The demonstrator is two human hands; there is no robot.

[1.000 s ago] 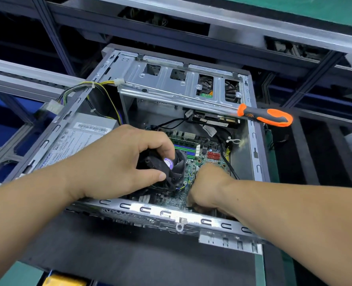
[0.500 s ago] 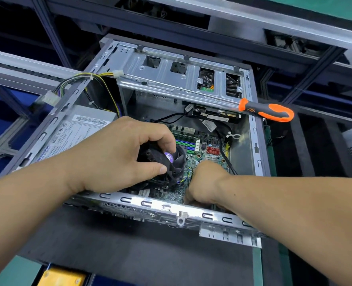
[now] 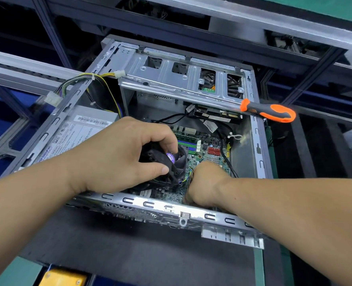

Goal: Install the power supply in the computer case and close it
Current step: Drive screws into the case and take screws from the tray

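Note:
An open grey computer case [image 3: 257,141] lies on its side on a dark mat. The grey power supply [image 3: 78,131] with a white label sits in its left part, and its yellow and black cable bundle [image 3: 82,81] hangs over the left wall. My left hand [image 3: 119,155] grips the black CPU fan [image 3: 177,159] on the green motherboard [image 3: 212,155]. My right hand [image 3: 204,184] reaches down beside the fan at the near wall, fingers curled and hidden; what they hold cannot be seen.
An orange and black screwdriver [image 3: 270,112] lies across the case's far right corner, on the metal drive cage [image 3: 181,77]. Aluminium frame rails run behind and to the left. A yellow object [image 3: 63,277] shows at the bottom edge.
Both hands have stayed at the fan and the near wall; only the camera view has shifted slightly.

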